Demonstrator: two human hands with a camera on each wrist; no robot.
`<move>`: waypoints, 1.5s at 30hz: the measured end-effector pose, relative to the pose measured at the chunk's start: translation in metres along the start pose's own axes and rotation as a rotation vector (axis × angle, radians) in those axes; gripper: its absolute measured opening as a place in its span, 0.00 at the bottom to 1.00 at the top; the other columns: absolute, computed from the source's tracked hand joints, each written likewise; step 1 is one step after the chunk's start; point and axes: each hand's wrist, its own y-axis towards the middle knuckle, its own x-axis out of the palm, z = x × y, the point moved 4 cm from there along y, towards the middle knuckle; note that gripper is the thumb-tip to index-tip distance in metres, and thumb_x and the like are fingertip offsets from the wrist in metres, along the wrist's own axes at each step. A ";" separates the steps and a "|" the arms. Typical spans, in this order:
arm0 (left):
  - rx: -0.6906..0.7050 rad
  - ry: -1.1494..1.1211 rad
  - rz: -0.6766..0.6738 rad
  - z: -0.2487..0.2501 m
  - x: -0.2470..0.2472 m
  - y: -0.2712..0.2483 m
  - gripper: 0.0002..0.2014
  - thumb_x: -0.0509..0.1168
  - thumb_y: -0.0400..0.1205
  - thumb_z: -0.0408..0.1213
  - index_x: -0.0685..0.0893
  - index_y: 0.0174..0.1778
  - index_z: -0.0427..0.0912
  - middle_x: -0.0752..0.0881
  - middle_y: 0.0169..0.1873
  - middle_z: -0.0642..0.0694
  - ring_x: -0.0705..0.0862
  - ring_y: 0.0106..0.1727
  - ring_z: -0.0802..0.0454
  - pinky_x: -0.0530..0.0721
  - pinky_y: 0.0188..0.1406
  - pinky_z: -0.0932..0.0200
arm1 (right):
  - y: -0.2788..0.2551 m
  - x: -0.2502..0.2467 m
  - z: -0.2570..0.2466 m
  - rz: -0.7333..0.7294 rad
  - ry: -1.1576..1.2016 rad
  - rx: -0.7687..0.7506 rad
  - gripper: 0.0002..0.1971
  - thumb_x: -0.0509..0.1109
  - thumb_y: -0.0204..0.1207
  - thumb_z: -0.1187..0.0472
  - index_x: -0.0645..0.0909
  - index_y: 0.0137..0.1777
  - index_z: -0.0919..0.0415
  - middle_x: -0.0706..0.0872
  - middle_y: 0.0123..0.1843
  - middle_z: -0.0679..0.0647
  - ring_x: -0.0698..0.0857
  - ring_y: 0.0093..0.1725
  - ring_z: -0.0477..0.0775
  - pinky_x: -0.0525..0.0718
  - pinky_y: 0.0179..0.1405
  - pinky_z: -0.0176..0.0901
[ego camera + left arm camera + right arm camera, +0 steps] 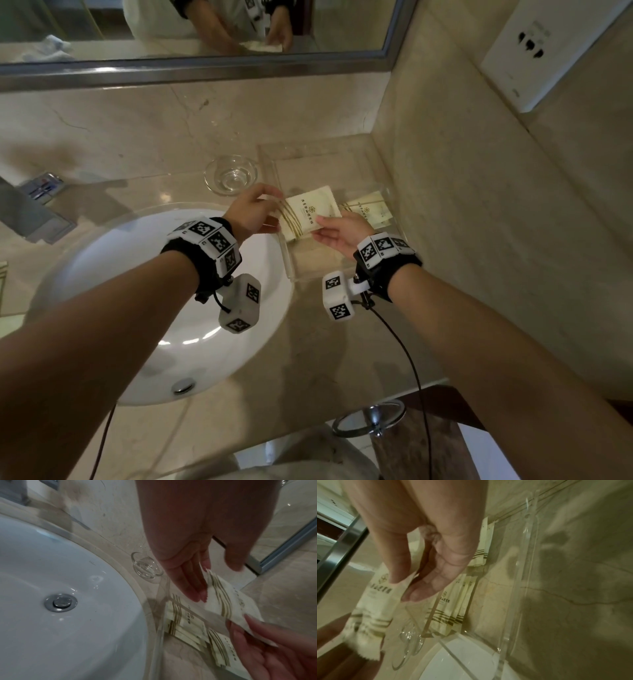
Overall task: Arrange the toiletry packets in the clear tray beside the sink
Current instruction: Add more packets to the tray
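Observation:
A cream toiletry packet [310,212] with gold stripes hangs over the left part of the clear tray [285,255]. My right hand [317,226] pinches its plain end between thumb and forefinger, seen close in the right wrist view [402,586]. My left hand [274,209] has straight fingers [193,588] under the striped end of the packet [228,601], with the thumb lifted just off it. Several more packets [187,623] lie flat in the tray [159,628], side by side [452,608].
A small clear glass dish [230,175] stands on the marble counter just left of the tray. The white sink basin [164,308] is to the left, below my left forearm. A marble side wall [479,222] runs close along the tray's right. The mirror frame [191,70] is behind.

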 end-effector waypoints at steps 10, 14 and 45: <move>-0.002 0.138 -0.112 -0.002 0.023 0.007 0.41 0.70 0.70 0.18 0.62 0.77 0.44 0.83 0.46 0.37 0.83 0.38 0.49 0.87 0.30 0.65 | -0.005 -0.006 -0.004 -0.016 0.005 -0.014 0.18 0.67 0.76 0.75 0.74 0.66 0.70 0.87 0.48 0.61 0.89 0.42 0.53 0.90 0.39 0.37; -0.002 0.200 -0.116 -0.004 0.024 0.012 0.41 0.70 0.71 0.19 0.61 0.78 0.44 0.83 0.41 0.41 0.82 0.36 0.50 0.87 0.33 0.63 | -0.005 -0.017 -0.004 0.064 -0.103 -0.040 0.12 0.67 0.76 0.74 0.77 0.59 0.71 0.86 0.41 0.60 0.85 0.33 0.49 0.88 0.30 0.33; -0.003 0.270 0.114 -0.026 -0.017 0.035 0.18 0.61 0.80 0.28 0.74 0.67 0.38 0.83 0.33 0.47 0.81 0.33 0.53 0.79 0.36 0.63 | 0.040 -0.105 -0.013 0.585 0.009 0.115 0.12 0.64 0.80 0.68 0.78 0.62 0.70 0.80 0.34 0.56 0.76 0.29 0.47 0.85 0.60 0.43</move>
